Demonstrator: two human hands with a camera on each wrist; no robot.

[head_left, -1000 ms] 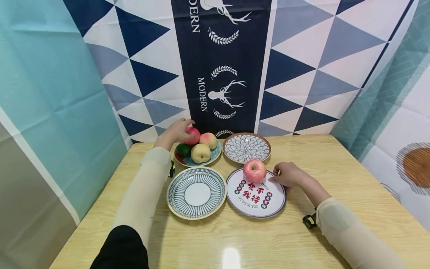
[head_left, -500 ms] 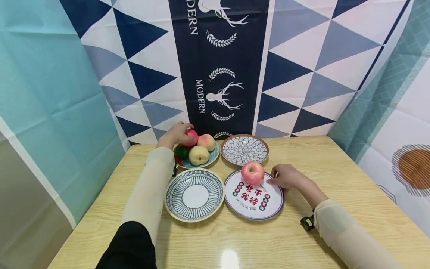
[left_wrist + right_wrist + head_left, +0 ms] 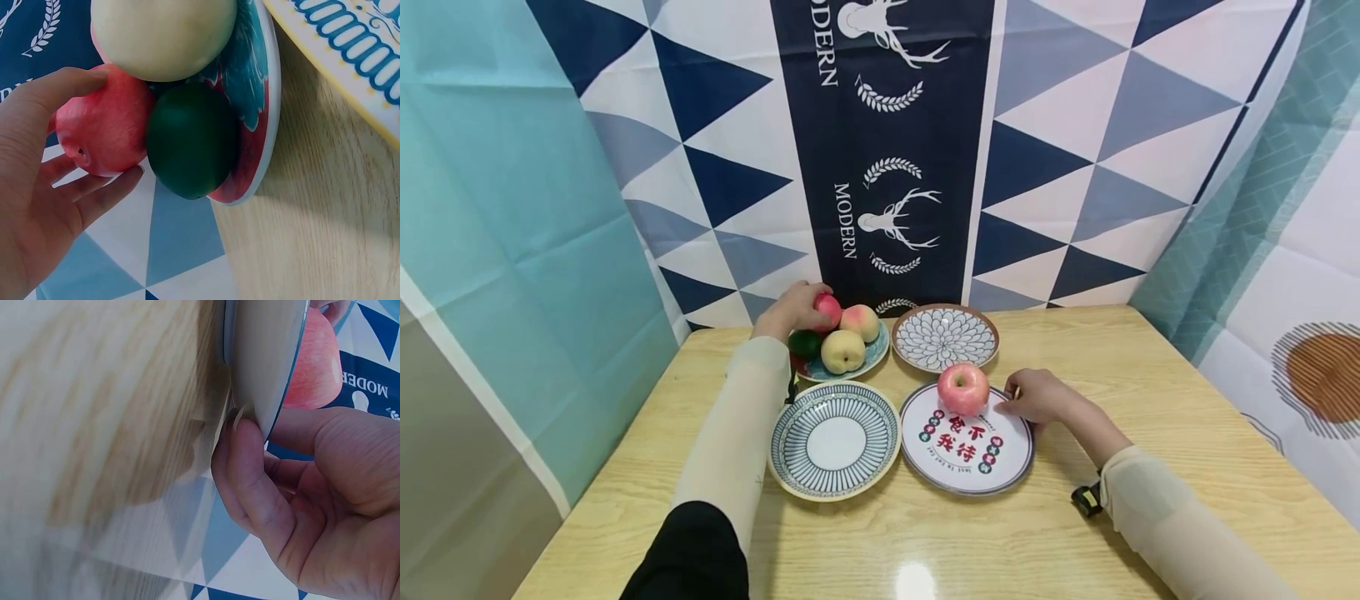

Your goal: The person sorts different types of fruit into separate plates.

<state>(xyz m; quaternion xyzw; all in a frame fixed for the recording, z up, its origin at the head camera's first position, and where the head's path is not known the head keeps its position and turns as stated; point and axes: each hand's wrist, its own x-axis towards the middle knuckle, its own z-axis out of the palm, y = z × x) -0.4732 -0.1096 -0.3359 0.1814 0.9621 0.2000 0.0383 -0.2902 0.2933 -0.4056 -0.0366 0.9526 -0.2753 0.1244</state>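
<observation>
My left hand (image 3: 792,311) grips a round red fruit (image 3: 103,125) at the back left, thumb over it and fingers curled beneath. Beside it a dark green oval fruit (image 3: 192,140) lies on the colourful plate (image 3: 881,343), together with a pale yellow fruit (image 3: 842,352) and a peach (image 3: 860,322). With its thumb above and fingers below, my right hand (image 3: 1040,395) pinches the right rim of a white plate (image 3: 928,460) printed with red characters. A pink-red apple (image 3: 963,389) sits on that plate near its far edge.
A blue-striped plate (image 3: 837,443) stands left of the white plate, in front of the fruit. Behind the white plate is a brown-rimmed plate (image 3: 946,336) with a petal pattern. A patterned cloth (image 3: 887,167) hangs along the table's back edge.
My left hand has settled lower, its fingers closing round the red fruit. The right hand stays at the white plate's rim. The head view has shifted slightly.
</observation>
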